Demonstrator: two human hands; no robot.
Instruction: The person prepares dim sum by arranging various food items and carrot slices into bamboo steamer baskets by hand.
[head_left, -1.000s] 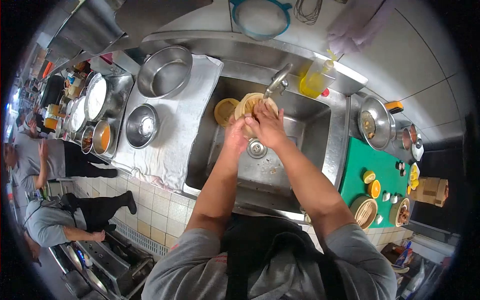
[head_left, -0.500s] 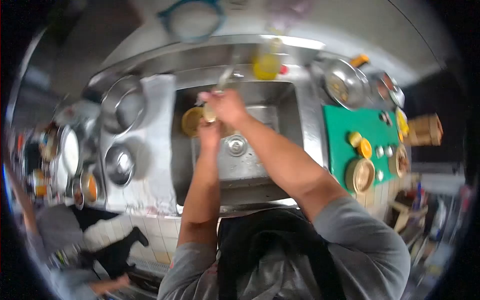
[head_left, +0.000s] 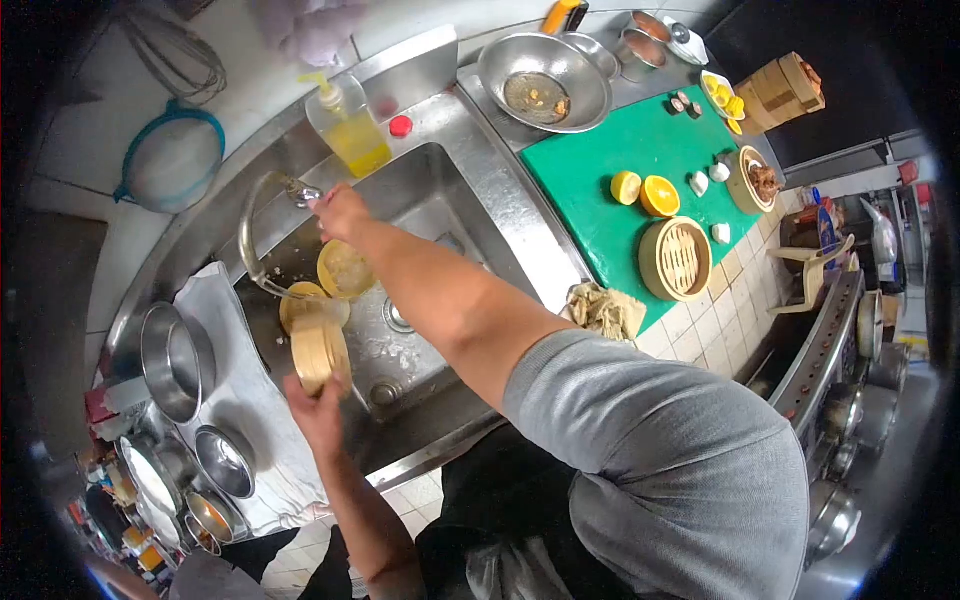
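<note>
Two hands at the sink (head_left: 520, 215): left hand (head_left: 312, 408) fingers wrapped around bamboo steamer (head_left: 320, 352); right hand (head_left: 340, 212) fingers curled on faucet (head_left: 262, 215) handle.

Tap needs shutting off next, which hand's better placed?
Right, probably. The right hand is already on the faucet handle at the back of the sink, while the left hand is shut around a bamboo steamer at the sink's near edge, so it's occupied.
</note>
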